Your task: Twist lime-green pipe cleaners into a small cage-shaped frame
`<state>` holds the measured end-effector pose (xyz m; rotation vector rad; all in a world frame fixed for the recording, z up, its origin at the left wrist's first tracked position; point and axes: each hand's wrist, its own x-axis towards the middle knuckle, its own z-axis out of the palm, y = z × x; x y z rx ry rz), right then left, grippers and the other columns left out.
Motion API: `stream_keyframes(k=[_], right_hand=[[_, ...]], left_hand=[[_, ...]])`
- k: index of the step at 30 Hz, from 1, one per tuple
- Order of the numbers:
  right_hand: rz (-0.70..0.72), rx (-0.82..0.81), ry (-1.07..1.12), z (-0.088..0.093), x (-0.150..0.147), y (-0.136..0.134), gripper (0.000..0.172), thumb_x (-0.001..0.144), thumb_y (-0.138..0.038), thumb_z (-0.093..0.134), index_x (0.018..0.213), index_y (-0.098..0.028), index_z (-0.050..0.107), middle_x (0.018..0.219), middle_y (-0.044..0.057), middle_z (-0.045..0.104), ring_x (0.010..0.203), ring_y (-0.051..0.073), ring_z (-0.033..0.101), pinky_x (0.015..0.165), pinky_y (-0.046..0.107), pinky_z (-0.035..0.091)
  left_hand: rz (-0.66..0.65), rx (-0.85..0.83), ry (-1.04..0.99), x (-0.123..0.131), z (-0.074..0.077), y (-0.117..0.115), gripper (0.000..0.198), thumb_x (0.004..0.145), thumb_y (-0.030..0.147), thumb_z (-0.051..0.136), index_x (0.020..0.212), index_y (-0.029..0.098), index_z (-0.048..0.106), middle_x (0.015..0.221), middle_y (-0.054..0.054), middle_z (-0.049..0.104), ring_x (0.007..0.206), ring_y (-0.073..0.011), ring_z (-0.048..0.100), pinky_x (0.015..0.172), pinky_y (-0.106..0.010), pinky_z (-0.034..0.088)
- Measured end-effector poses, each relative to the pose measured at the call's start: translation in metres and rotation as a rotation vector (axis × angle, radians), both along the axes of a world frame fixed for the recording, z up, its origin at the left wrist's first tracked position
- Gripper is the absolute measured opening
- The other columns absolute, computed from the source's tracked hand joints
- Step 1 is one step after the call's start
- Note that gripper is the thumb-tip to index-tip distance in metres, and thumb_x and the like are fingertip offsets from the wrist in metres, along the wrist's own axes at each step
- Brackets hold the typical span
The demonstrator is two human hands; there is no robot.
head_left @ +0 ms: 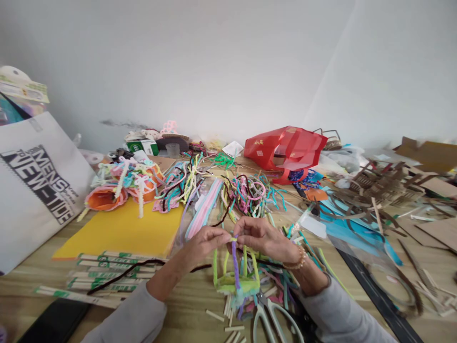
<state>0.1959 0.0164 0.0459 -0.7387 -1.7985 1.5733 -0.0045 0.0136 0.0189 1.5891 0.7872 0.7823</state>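
Between my two hands stands a small frame of bent pipe cleaners (235, 267), with yellow-green uprights, a purple strand and a greenish base. My left hand (210, 240) pinches the yellow-green and purple ends at its top. From the other side, the fingertips of my right hand (260, 238) close on the same spot, and a beaded bracelet circles that wrist. The exact grip is partly covered by the fingers. Just below the frame lie scissors (266, 317) with pale handles, and cut pipe cleaners (282, 281) are scattered beneath my right forearm.
Paper-wrapped chopsticks (114, 271) and yellow sheets (121, 228) lie at the left, beside a white bag (39, 186). Pipe cleaner bundles (250, 193) fill the middle. A red bag (283, 150) stands behind. Brown woven pieces (385, 186) and a black strip (374, 290) occupy the right.
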Motion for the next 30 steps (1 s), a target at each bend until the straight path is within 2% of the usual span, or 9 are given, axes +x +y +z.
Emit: stream_keyframes(k=[4, 7, 9, 14, 22, 30], right_hand=[[-0.008, 0.006, 0.026, -0.002, 0.003, 0.006, 0.026, 0.079, -0.039, 0.066, 0.084, -0.015, 0.059, 0.071, 0.000, 0.057, 0.064, 0.012, 0.052, 0.062, 0.024, 0.042], [-0.006, -0.008, 0.049, -0.004, 0.004, 0.009, 0.026, 0.078, -0.039, 0.067, 0.083, -0.015, 0.059, 0.070, 0.000, 0.057, 0.065, 0.012, 0.053, 0.062, 0.024, 0.042], [-0.010, -0.014, 0.058, -0.006, 0.005, 0.011, 0.025, 0.079, -0.038, 0.067, 0.084, -0.015, 0.059, 0.070, 0.000, 0.058, 0.065, 0.012, 0.053, 0.061, 0.024, 0.042], [-0.032, -0.020, 0.055, -0.009, 0.005, 0.012, 0.025, 0.078, -0.037, 0.068, 0.084, -0.014, 0.060, 0.070, -0.001, 0.057, 0.061, 0.010, 0.050, 0.057, 0.022, 0.039], [-0.064, 0.003, 0.057, -0.009, 0.000, 0.010, 0.024, 0.079, -0.037, 0.067, 0.083, -0.014, 0.060, 0.068, 0.000, 0.057, 0.062, 0.011, 0.052, 0.057, 0.022, 0.041], [-0.080, 0.066, 0.052, -0.012, -0.004, 0.006, 0.024, 0.082, -0.037, 0.064, 0.084, -0.014, 0.058, 0.069, -0.001, 0.055, 0.062, 0.011, 0.052, 0.058, 0.022, 0.041]], left_hand=[[0.026, -0.043, -0.013, -0.004, -0.006, 0.002, 0.041, 0.084, 0.048, 0.052, 0.075, 0.011, 0.067, 0.067, -0.002, 0.059, 0.066, -0.0141, 0.047, 0.068, -0.027, 0.037], [-0.025, -0.073, -0.038, -0.006, -0.007, 0.003, 0.039, 0.087, 0.045, 0.050, 0.084, 0.011, 0.070, 0.082, -0.006, 0.067, 0.077, -0.0179, 0.054, 0.078, -0.030, 0.040], [-0.058, -0.062, -0.045, -0.005, -0.004, 0.003, 0.035, 0.086, 0.042, 0.052, 0.085, 0.012, 0.071, 0.084, -0.006, 0.069, 0.083, -0.0193, 0.057, 0.083, -0.030, 0.039], [-0.027, -0.023, -0.011, -0.003, 0.001, 0.002, 0.034, 0.085, 0.043, 0.055, 0.080, 0.014, 0.072, 0.078, -0.004, 0.070, 0.078, -0.0182, 0.057, 0.079, -0.028, 0.041], [-0.077, -0.023, -0.052, -0.002, -0.008, 0.003, 0.044, 0.090, 0.041, 0.046, 0.066, 0.013, 0.067, 0.062, -0.004, 0.064, 0.062, -0.0150, 0.054, 0.070, -0.028, 0.040], [-0.048, -0.057, -0.090, 0.002, -0.013, 0.002, 0.042, 0.090, 0.042, 0.047, 0.063, 0.012, 0.062, 0.058, -0.001, 0.056, 0.062, -0.0130, 0.050, 0.068, -0.026, 0.038]])
